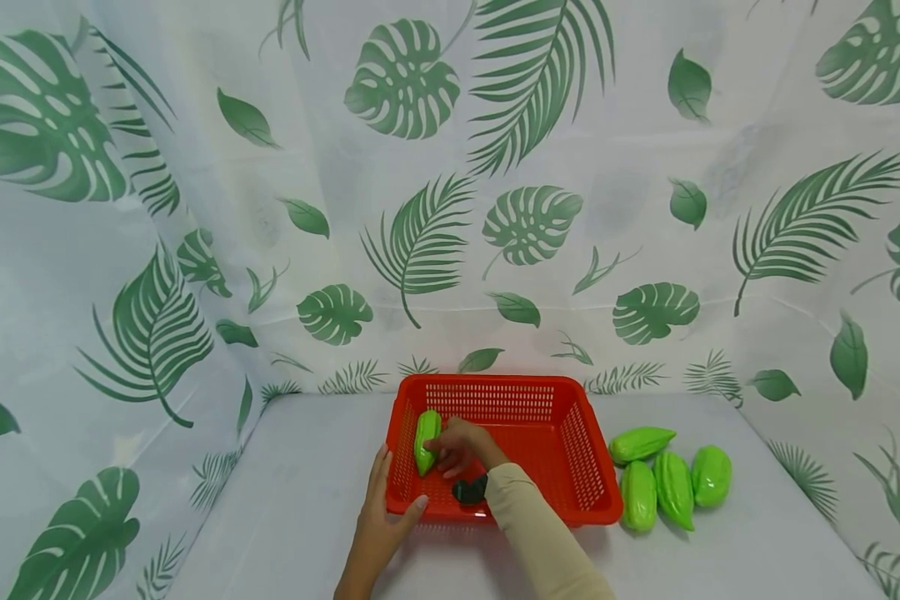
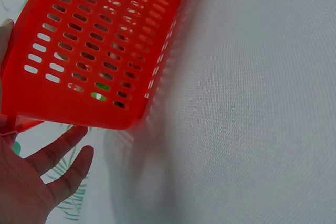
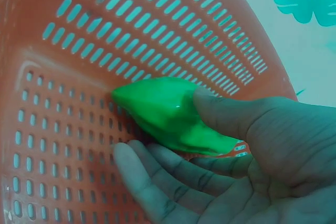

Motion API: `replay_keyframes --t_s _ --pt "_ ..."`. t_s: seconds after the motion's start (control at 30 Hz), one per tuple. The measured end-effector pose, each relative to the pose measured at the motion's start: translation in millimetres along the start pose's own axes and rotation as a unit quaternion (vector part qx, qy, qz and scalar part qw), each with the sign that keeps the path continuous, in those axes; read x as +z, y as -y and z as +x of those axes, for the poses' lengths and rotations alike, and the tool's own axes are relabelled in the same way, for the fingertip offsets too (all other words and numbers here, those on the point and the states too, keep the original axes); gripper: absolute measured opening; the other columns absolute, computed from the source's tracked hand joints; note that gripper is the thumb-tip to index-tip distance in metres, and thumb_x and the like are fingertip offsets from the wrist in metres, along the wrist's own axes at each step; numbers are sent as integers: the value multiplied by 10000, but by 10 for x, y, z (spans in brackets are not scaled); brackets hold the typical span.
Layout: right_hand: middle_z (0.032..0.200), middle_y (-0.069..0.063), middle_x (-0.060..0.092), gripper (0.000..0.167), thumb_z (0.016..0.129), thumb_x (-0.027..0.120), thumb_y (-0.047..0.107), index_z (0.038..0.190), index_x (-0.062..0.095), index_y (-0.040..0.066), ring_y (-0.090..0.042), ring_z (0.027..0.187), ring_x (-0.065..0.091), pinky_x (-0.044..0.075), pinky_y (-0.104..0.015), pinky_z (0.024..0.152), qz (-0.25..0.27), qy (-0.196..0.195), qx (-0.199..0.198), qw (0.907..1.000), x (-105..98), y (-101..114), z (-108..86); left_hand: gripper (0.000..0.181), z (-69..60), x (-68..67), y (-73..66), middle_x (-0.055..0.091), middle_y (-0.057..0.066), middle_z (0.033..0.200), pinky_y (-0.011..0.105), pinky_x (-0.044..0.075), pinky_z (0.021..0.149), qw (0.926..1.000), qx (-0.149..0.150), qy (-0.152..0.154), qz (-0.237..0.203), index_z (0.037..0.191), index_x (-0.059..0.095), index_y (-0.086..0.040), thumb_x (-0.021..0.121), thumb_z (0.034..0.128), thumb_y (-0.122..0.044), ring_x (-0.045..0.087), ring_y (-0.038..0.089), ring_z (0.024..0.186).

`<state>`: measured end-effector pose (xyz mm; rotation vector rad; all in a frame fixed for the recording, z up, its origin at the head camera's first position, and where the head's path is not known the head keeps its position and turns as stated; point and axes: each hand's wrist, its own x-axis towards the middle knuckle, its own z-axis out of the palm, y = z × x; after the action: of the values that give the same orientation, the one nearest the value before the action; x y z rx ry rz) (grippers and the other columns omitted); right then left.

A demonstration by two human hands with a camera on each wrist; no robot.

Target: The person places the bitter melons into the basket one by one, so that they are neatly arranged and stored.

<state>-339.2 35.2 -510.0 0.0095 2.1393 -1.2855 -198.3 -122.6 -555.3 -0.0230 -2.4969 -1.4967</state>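
Note:
A ridged green star fruit (image 1: 427, 442) lies by the left wall inside the red plastic basket (image 1: 487, 381). My right hand (image 1: 462, 444) reaches into the basket and holds this fruit. In the right wrist view, the thumb (image 3: 223, 109) lies on the star fruit (image 3: 163, 109), with the curled fingers on its other side. At the basket's front left corner, my left hand (image 1: 381, 525) touches the rim with fingers spread. The left wrist view shows this hand (image 2: 39, 179) beside the slotted basket wall (image 2: 79, 111), its fingers fairly straight.
Several more star fruits (image 1: 673, 490) lie grouped on the white table surface (image 1: 300, 492), just right of the basket. A leaf-patterned cloth (image 1: 435, 333) rises behind and at both sides. A small dark object (image 1: 469, 490) shows by the right wrist.

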Motion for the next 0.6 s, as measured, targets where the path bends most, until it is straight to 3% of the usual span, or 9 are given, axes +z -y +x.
replay_keyframes --t_s 0.2,0.43,0.6 --pt "992 -235 615 278 922 680 229 1025 502 42 -324 789 685 603 -449 750 55 -31 112 9999 -35 -20 -24 922 -5 22 0 158 20 1644 563 294 1118 9999 84 71 -12 1559 229 -150 693 851 -515 207 300 1502" --pt "1051 -252 627 352 916 682 294 1087 520 33 -362 854 698 607 -446 722 -49 285 204 9994 -94 -18 -62 942 -13 -1 0 161 -26 1641 572 294 1119 9999 -116 43 -52 1555 243 -155 698 831 -551 216 281 1500" --pt "1098 -264 606 403 968 604 305 1174 498 -26 -378 922 665 605 -464 725 -13 414 -44 9991 -247 -12 -195 928 -7 6 6 161 -22 1642 574 291 1117 10000 -18 34 -78 1554 245 -157 691 840 -547 203 288 1505"
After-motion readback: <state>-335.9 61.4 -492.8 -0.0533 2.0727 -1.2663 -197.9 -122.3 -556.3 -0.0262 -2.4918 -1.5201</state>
